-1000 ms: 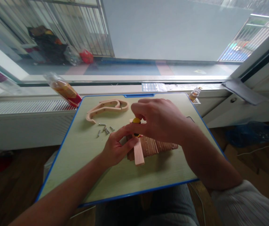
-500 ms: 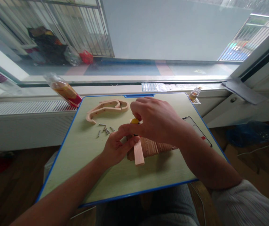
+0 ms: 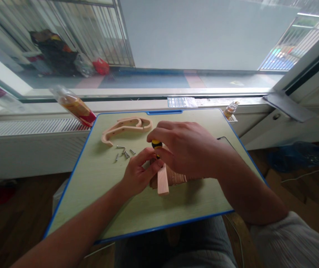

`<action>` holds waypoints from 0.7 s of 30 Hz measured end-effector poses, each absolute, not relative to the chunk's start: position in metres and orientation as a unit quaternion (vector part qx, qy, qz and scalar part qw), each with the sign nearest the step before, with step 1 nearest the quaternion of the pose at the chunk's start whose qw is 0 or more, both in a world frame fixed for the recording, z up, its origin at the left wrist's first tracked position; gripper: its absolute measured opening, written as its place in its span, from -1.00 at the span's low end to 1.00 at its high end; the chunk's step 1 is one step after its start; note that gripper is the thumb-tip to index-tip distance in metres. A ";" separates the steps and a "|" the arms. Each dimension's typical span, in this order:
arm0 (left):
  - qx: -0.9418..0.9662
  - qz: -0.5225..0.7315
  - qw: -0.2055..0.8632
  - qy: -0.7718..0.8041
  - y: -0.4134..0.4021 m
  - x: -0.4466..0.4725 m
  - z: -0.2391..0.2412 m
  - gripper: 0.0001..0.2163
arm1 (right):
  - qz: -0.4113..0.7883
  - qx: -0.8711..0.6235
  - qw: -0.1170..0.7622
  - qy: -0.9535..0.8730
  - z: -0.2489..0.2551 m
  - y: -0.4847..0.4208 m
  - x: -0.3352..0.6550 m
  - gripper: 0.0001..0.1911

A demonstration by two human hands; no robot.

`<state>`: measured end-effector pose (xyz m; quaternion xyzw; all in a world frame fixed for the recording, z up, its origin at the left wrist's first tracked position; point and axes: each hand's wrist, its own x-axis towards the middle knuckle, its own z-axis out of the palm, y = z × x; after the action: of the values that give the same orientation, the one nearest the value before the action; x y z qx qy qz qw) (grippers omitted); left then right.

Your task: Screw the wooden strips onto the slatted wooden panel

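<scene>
My right hand (image 3: 176, 143) is closed around a short screwdriver (image 3: 156, 144) with a yellow and black handle, held upright over a narrow strip of pale wood (image 3: 163, 181). The screwdriver's tip is hidden behind my fingers. From the left, my left hand (image 3: 139, 171) pinches the wooden strip between thumb and fingers, just below the screwdriver. Beneath the strip lies a piece of brown corrugated cardboard (image 3: 174, 177), partly covered by my right hand. To the left, several metal screws and a small hex key (image 3: 121, 147) lie loose on the table.
Curved wooden pieces (image 3: 126, 125) lie at the back left of the blue-edged table (image 3: 92, 208). A phone (image 3: 225, 140) is partly hidden behind my right forearm. By the window stand a tilted drink bottle (image 3: 77, 109) and a small bottle (image 3: 231, 109).
My right hand has shifted slightly left and turned, so more of the screwdriver handle shows. My left hand keeps its hold on the wooden strip.
</scene>
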<state>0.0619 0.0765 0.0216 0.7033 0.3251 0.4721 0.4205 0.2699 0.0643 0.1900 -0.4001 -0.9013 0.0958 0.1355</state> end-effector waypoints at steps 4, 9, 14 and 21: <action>0.721 0.448 0.409 0.334 0.077 0.058 0.023 -0.82 | 0.090 -0.408 0.132 -0.899 0.189 0.064 0.271 -0.75; 0.747 0.438 0.380 0.325 0.077 0.059 0.030 -0.65 | 0.074 -0.416 0.131 -0.897 0.191 0.065 0.274 -0.77; 0.776 0.439 0.321 0.319 0.077 0.062 0.031 -0.64 | 0.057 -0.435 0.139 -0.888 0.189 0.068 0.271 -0.78; 0.773 0.434 0.281 0.368 0.075 0.062 0.026 -0.74 | 0.057 -0.476 0.144 -0.866 0.182 0.074 0.260 -0.65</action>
<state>0.0622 0.0747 0.0257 0.7728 0.3677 0.4345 0.2808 0.2599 0.0741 0.1819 -0.4757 -0.8659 0.0572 0.1437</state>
